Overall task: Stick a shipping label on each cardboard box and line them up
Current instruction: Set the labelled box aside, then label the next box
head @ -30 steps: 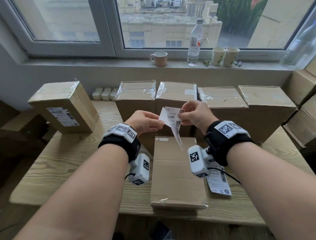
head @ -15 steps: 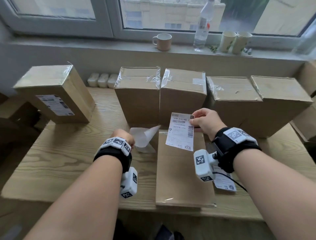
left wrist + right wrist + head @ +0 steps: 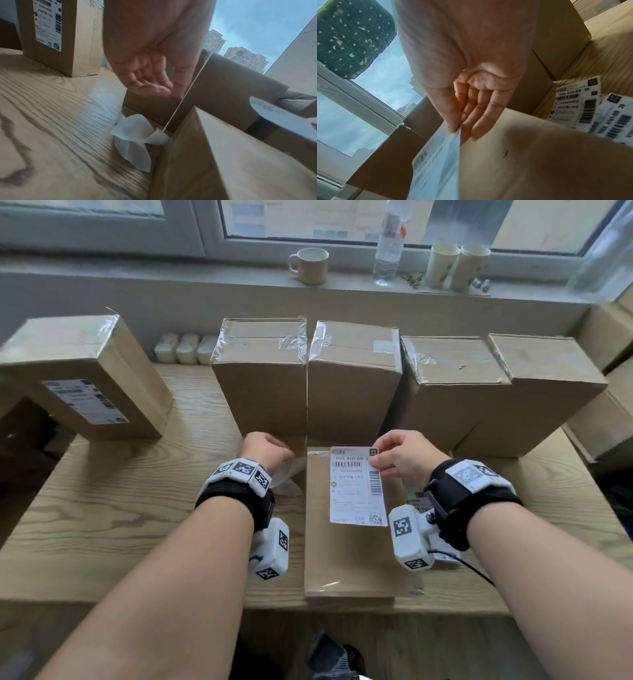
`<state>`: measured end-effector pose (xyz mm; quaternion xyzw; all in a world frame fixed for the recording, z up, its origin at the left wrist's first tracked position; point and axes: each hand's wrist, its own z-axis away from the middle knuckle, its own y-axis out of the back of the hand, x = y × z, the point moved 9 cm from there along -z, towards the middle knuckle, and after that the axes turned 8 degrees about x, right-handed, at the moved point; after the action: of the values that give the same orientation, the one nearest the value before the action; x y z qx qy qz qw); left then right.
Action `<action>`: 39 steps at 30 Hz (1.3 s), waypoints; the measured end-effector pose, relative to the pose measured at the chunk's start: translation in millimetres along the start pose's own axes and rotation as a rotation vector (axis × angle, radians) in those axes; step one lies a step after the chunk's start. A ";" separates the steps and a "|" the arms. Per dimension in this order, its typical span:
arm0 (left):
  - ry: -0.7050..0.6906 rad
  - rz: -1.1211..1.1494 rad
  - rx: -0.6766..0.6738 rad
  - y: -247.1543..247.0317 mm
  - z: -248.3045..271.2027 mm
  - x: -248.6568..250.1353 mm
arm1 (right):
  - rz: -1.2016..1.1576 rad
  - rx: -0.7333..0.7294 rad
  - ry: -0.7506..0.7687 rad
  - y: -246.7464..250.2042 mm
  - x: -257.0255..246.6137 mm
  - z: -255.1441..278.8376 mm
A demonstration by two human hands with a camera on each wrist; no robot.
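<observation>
A plain cardboard box [image 3: 346,559] lies flat on the wooden table [image 3: 102,508] in front of me. My right hand [image 3: 375,462] pinches a white shipping label [image 3: 356,486] by its top right corner and holds it hanging just over the box's far end. The pinch [image 3: 458,128] on the label [image 3: 436,162] also shows in the right wrist view. My left hand [image 3: 267,446] hovers left of the box with loosely curled fingers [image 3: 150,83], holding nothing. The peeled backing paper [image 3: 135,129] lies crumpled on the table against the box's left side.
Several unlabelled boxes [image 3: 352,385] stand in a row behind the flat one. A labelled box [image 3: 92,378] stands at the far left. Spare labels [image 3: 583,105] lie right of the flat box. A mug [image 3: 310,265], a bottle and cups sit on the windowsill.
The label came off its backing. My right hand lowered the label toward the flat box. My left hand moved left and down and let the backing drop onto the table.
</observation>
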<state>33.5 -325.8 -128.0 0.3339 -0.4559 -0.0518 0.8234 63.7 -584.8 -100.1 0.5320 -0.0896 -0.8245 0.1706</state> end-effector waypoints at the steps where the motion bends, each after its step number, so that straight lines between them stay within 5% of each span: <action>1: -0.035 0.037 -0.078 -10.9 7.5 7.8 | 0.019 -0.009 0.001 0.0 3.0 1.6; 7: -0.152 -0.011 -0.284 -50.5 39.5 23.9 | 0.075 0.005 -0.022 3.3 20.2 4.5; 21: -0.271 -0.249 -0.190 -57.0 46.5 33.1 | 0.200 0.070 0.053 1.2 16.6 0.1; 28: -0.262 -0.308 -0.204 -57.4 48.3 35.5 | 0.591 0.256 0.242 11.0 -2.2 3.7; 39: -0.213 -0.421 -0.016 -49.1 37.9 40.7 | 0.553 0.270 0.061 14.6 23.3 -9.5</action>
<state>38.1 -398.6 -114.6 0.4077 -0.4602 -0.2609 0.7443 66.3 -606.8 -119.1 0.5299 -0.3347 -0.7109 0.3190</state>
